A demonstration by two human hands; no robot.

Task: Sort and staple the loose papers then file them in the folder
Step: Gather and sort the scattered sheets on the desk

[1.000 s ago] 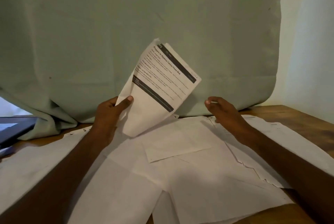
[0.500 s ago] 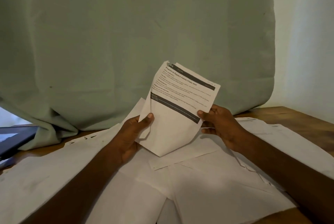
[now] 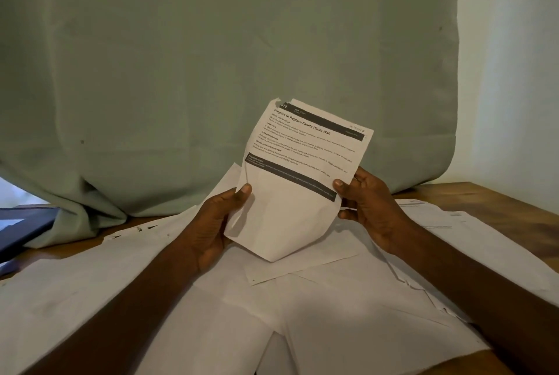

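Holding the white printed paper sheet [image 3: 302,169] upright, my left hand [image 3: 216,223] and right hand [image 3: 367,208] pinch its edges above loose white papers [image 3: 348,314] on the brown wooden surface [image 3: 490,196].

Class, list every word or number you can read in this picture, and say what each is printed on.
"Prepare to Replace Family Photo Wall": heading on the held sheet.
"72": its dark top band, partly cut off at the torn corner.
Body text and lower dark band: too small to read.
Print on the papers on the table: blurred, unreadable.

printed sheet [image 3: 302,160] headed "Prepare to Replace Family Photo Wall" (rest illegible)
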